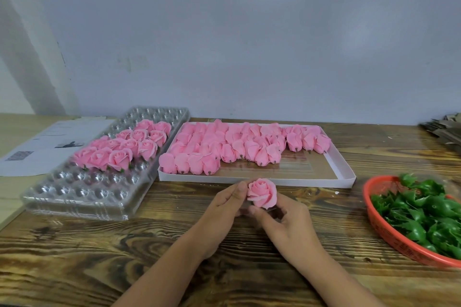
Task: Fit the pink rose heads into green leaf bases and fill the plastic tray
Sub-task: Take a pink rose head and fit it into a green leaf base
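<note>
A pink rose head (262,192) is held above the wooden table, just in front of the white box. My left hand (225,203) pinches its left side with thumb and fingers. My right hand (282,219) grips it from below, fingers curled under its base; any leaf base there is hidden. The clear plastic tray (82,197) lies at the left, with several finished roses (124,148) in its middle rows. A white box (344,169) behind my hands holds several loose rose heads (224,144). Green leaf bases (424,212) fill a red basket (381,227) at the right.
A printed paper sheet (42,147) lies at the far left beside the tray. Stacked cardboard pieces (446,129) sit at the back right corner. A grey wall rises right behind the table. Bare wooden tabletop (99,257) spreads in front of the tray.
</note>
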A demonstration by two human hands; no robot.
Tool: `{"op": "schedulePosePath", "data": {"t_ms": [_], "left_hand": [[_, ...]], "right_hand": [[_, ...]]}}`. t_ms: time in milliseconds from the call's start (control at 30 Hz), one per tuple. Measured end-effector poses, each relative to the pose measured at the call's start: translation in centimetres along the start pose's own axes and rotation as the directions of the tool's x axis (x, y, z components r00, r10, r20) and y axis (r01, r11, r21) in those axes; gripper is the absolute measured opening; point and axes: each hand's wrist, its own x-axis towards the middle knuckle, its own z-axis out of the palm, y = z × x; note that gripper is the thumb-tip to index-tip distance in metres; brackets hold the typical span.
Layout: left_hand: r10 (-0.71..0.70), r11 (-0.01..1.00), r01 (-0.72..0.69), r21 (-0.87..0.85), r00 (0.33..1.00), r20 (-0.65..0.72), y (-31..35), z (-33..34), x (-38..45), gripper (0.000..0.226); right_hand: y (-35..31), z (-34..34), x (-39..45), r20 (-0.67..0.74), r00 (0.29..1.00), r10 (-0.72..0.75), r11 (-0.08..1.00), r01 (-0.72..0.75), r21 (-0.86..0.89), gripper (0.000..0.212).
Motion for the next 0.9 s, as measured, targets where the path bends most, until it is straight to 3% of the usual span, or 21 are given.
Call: {"op": "schedulePosePath", "data": {"t_ms": [167,300,367,500,633,700,900], "left_hand": [[0.147,0.989,-0.149,-0.011,0.981,-0.126,0.4,-0.3,-0.3,0.059],[0.213,0.975,-0.206,0.086,0.973,-0.085,0.5,0.2,-0.7,0.014],[0.226,0.963,-0.216,0.16,0.973,-0.046,0.3,0.4,-0.6,0.002],[0.225,0.965,-0.216,0.147,0.973,-0.045,0.3,0.6,-0.7,0.003],[0.182,0.977,-0.177,0.116,0.983,-0.031,0.5,0.7,-0.7,0.007],[0.16,0.983,-0.156,0.094,0.987,-0.026,0.5,0.8,-0.7,0.011],[0.147,0.988,-0.145,0.048,0.989,-0.032,0.6,0.9,-0.8,0.017]], "right_hand": [[0.3,0.4,-0.2,0.151,0.988,-0.039,0.989,0.06,-0.133,0.012],[0.4,0.6,-0.3,0.233,0.971,-0.056,0.976,0.102,-0.191,0.025],[0.4,0.6,-0.3,0.237,0.971,-0.046,0.98,0.09,-0.177,0.034],[0.5,0.6,-0.4,0.201,0.977,-0.066,0.987,0.093,-0.131,0.028],[0.4,0.3,-0.4,0.159,0.983,-0.092,0.988,0.11,-0.107,0.007],[0.4,0.2,-0.4,0.151,0.984,-0.089,0.989,0.105,-0.101,0.02],[0.4,0.3,-0.4,0.138,0.986,-0.093,0.993,0.101,-0.054,0.027]]}}
